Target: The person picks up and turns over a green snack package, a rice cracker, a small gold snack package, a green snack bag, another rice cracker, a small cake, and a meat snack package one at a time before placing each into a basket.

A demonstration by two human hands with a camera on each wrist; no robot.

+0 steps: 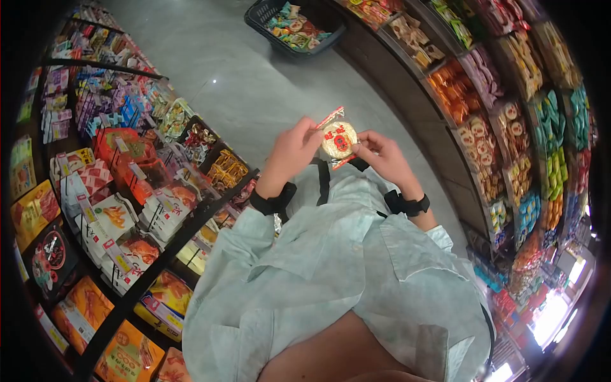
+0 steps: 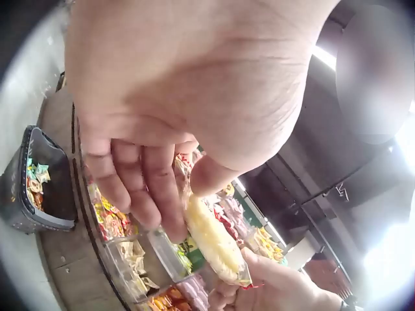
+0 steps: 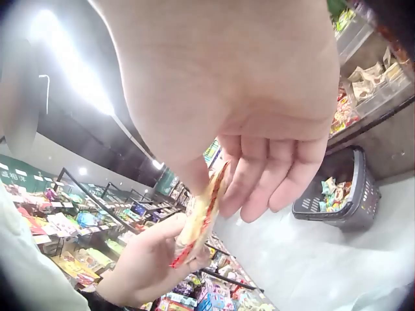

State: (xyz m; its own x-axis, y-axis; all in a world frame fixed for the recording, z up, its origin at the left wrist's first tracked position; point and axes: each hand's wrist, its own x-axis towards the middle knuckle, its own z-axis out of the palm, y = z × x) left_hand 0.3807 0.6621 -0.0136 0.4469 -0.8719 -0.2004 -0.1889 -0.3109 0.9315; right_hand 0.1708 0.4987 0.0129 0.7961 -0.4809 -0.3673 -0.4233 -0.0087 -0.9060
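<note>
Grey shop floor (image 1: 254, 95) runs between snack shelves; above it, the left hand (image 1: 294, 153) and right hand (image 1: 379, 156) both pinch a round yellow clear-wrapped snack packet (image 1: 338, 139) by its edges.

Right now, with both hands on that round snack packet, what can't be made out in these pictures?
- Print on the snack packet: too small in head view, edge-on in both wrist views.
- Packet's back: faces away from the head camera.
- Left hand and right hand fingertips: behind the packet.
- Basket contents: too small; top cut off.
</note>
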